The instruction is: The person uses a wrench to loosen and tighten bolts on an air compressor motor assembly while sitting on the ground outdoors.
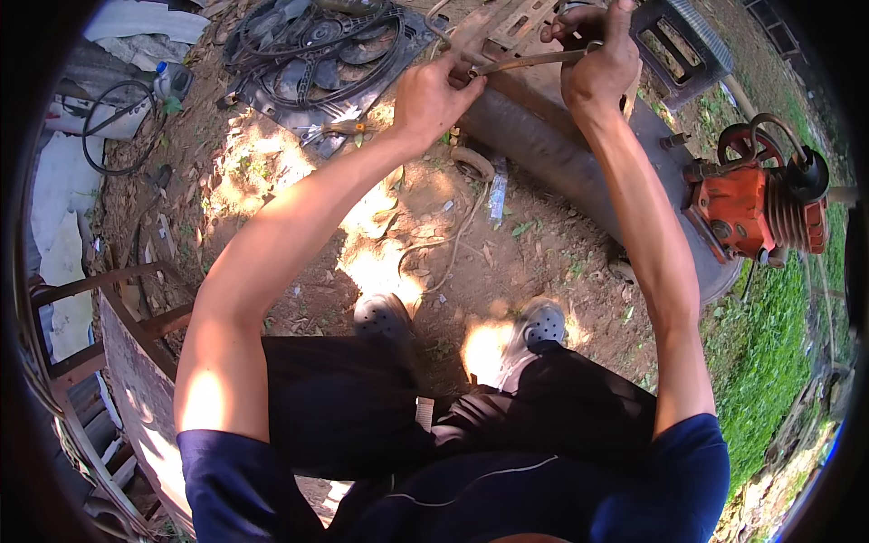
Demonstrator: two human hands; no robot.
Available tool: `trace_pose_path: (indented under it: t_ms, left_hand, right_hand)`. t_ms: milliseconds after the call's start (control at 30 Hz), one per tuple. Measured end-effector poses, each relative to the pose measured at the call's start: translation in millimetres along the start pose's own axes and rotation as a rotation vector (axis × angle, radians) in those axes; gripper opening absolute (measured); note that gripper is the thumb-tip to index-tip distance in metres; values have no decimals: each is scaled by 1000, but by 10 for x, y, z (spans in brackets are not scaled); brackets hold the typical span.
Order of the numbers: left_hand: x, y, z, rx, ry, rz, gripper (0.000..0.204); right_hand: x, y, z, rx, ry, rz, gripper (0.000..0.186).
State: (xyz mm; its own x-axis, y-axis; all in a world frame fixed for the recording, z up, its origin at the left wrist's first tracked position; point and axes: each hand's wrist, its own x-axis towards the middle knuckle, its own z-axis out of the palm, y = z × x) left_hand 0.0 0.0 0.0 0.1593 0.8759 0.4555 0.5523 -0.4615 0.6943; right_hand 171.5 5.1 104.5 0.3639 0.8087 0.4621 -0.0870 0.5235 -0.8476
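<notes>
- The thin rod spans the 2 hands above the dark tank; its right end disappears into the grip.
- Right hand: fingers curled around the rod, 1 reaching the picture's upper edge.
- Left hand: thumb and fingers bunched at the rod's left end; I cannot tell whether they clamp it.
- The right forearm hides part of the tank.

wide fisheye view from head height; steeply downward; ground farther below
</notes>
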Motion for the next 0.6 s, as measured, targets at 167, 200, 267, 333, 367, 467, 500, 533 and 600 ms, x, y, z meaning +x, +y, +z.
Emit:
trace_pose_path:
  t_ms: [167,200,267,333,367,467,500,533,600]
  left_hand:
    - [-11,-10,37,16,7,-4,30]
    - [-74,-134,-30,36,55,57,31]
    - [-23,-48,48,16,55,78,33]
    - [-47,-40,55,31,48,78,35]
    - [-75,-50,47,44,43,75,36]
    - [-115,-129,-31,73,-20,119,37]
    - [-126,-171,-73,82,-50,140,37]
    - [-136,-208,-118,105,-48,151,37]
    - [-147,-319,-250,155,-42,172,36]
  right_hand:
    - [148,50,3,409,-324,284,64]
    - [116,57,164,391,-372,284,63]
    - [247,-48,191,226,-408,326,62]
    - [326,-52,331,126,-441,388,58]
    - [404,-29,397,237,-524,549,57]
    - [410,-7,755,-226,-518,349,50]
    - [415,14,865,-429,-606,224,47]
    - [457,41,948,-631,-687,91,44]
    - [575,172,1178,-1114,-893,-251,27]
